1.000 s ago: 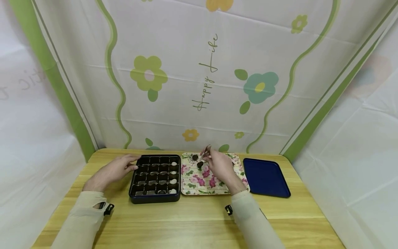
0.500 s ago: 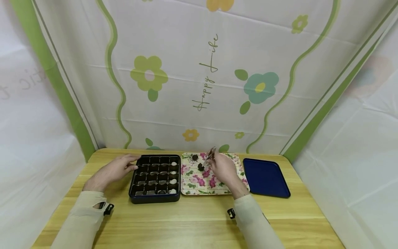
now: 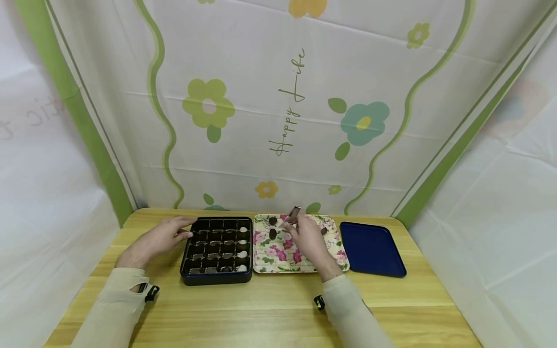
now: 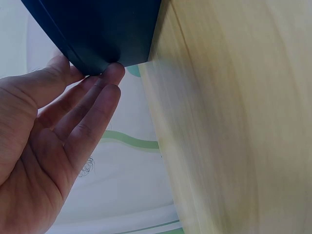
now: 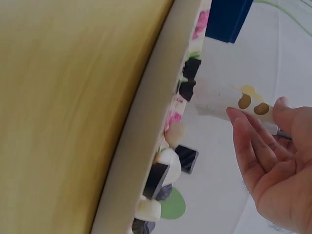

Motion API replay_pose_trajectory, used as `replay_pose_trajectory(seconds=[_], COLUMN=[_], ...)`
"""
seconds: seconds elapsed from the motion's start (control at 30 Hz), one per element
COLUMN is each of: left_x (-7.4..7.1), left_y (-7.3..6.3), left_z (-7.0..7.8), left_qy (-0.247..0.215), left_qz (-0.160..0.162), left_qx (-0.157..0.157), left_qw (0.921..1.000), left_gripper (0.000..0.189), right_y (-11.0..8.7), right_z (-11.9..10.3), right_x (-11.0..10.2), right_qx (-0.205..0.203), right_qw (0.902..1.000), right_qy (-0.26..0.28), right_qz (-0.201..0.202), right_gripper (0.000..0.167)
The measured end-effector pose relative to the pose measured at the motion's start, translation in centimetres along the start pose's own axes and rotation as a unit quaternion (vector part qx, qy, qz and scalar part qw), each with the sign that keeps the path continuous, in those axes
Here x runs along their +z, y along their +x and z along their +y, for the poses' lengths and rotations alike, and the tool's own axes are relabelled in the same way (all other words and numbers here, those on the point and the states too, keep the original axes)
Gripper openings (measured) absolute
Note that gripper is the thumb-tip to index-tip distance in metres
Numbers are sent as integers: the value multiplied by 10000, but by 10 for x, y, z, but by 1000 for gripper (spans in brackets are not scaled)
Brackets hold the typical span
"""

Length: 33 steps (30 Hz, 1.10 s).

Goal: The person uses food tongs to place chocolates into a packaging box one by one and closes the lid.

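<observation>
My left hand (image 3: 163,240) rests against the left side and far corner of a navy box (image 3: 216,279), fingers mostly straight. In the left wrist view, the fingertips and thumb touch the box corner. The box holds a dark compartment insert, with white pieces (image 3: 241,254) down its right column and a dark piece in the front row. Over the flowered tray (image 3: 270,267), my right hand (image 3: 308,238) grips what look like small tongs (image 5: 219,101), whitish and translucent with brown oval prints. Two dark chocolates (image 3: 272,234) lie left of the tips; the nearer one appears apart from them.
Right of the tray lies a flat navy lid (image 3: 372,249). More dark and white pieces (image 5: 169,163) sit on the tray, mostly hidden behind my right hand in the head view. A printed curtain (image 3: 243,164) hangs behind the wooden table (image 3: 243,314).
The nearer dark chocolate has shifted left, away from the tongs' tips. My right hand first drew back right, then moved slightly left. The left hand has stayed put at the box.
</observation>
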State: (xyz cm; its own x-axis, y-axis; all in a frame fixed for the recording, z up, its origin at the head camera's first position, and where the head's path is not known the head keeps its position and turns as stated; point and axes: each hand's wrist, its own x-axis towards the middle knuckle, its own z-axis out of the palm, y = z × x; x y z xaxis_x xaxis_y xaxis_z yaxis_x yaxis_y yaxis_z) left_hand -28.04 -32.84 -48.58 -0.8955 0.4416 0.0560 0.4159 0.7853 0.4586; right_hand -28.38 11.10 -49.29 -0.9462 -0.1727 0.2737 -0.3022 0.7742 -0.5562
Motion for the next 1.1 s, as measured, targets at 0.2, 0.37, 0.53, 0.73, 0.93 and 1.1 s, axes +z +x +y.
replay_pose_trajectory(seconds=[0.2, 0.37, 0.53, 0.73, 0.93, 1.1], left_x=[0, 0, 0, 0, -1, 0], left_y=[1, 0, 0, 0, -1, -1], left_z=[0, 0, -1, 0, 1, 1], left_qy=[19, -17, 64, 120, 41, 20], left_qz=[21, 9, 41, 59, 5, 8], left_qx=[7, 3, -6, -12, -36, -20], left_qw=[10000, 10000, 10000, 9999, 10000, 10000], left_gripper=[54, 53, 53, 54, 54, 54], right_y=[1, 3, 8, 10, 7, 6], right_z=[-8, -11, -13, -11, -6, -2], right_x=[8, 12, 16, 13, 3, 1], right_qx=[69, 57, 2, 447, 1357, 1825], right_qw=[9987, 9973, 9976, 9966, 9742, 9538], right_qy=[33, -222, -260, 431, 1666, 2269], right_qz=[-502, -692, -644, -537, -687, -739], right_gripper=[18, 20, 17, 23, 31, 31])
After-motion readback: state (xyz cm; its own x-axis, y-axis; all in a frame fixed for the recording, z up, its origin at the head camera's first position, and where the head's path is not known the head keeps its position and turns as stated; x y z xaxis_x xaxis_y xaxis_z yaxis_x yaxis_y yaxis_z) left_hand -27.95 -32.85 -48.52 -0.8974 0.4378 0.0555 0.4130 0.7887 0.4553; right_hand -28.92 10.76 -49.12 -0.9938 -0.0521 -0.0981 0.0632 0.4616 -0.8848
